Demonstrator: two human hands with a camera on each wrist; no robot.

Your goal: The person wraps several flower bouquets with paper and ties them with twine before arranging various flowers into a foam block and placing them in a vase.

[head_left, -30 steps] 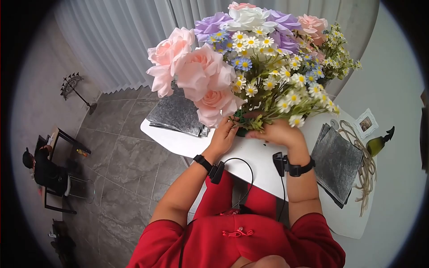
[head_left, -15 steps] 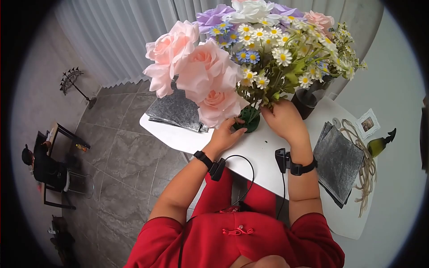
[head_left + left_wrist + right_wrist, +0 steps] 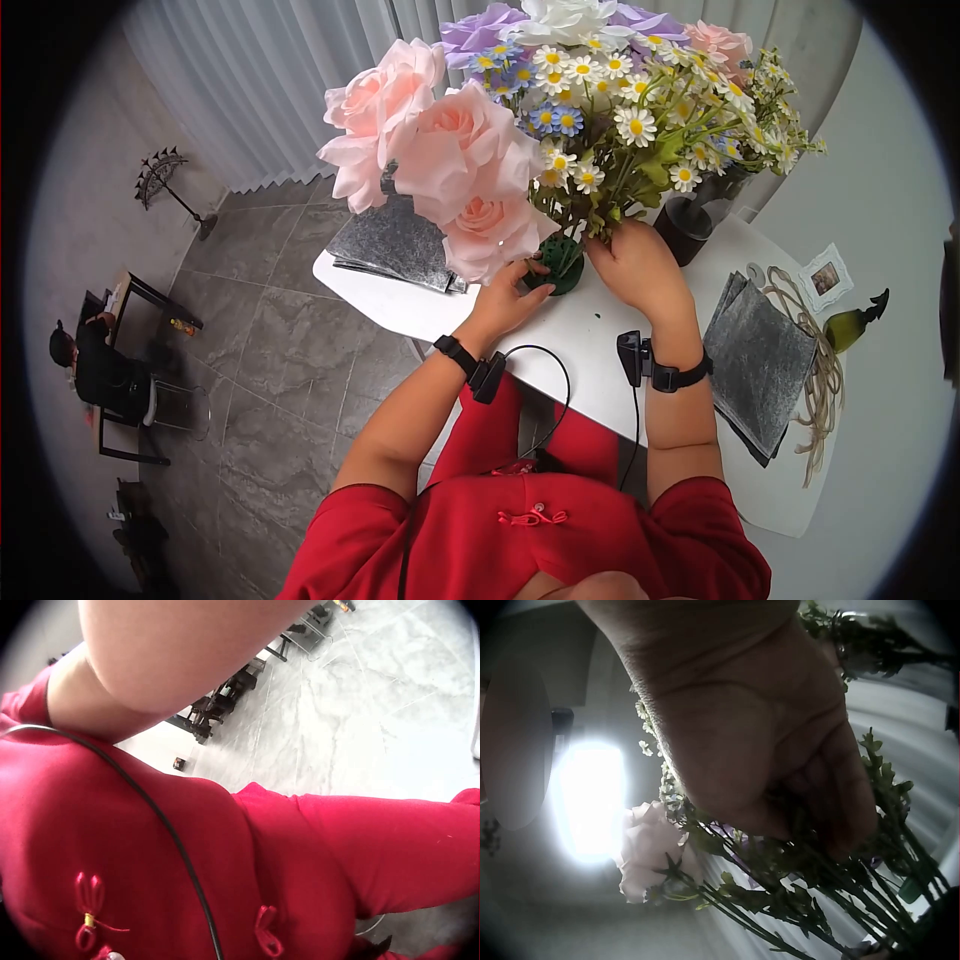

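- Left hand: thumb and fingers narrow, gripping the near left edge of the green base. Left wrist view misses the fingers.
- Right hand: fingers curled round the stems just above the base's right side; tips buried in leaves, exact pinch can't be told.
- Base: dark green, round, holes in the top, on the white table between the hands.
- Daisies: white petals, yellow centers, fanned above the right hand. Small blue flowers on their left.
- Pink roses: big, pale, leaning left; the lowest bloom hangs by the left fingers and covers part of the base.
- Behind: white rose, purple roses, one more pink bloom at right.
- Dark vase: beyond the right hand, flowers over it.
- Left of base: gray sheets, partly under the pink roses.
- Right side: second gray stack, rope beside it, white photo frame, green bottle.
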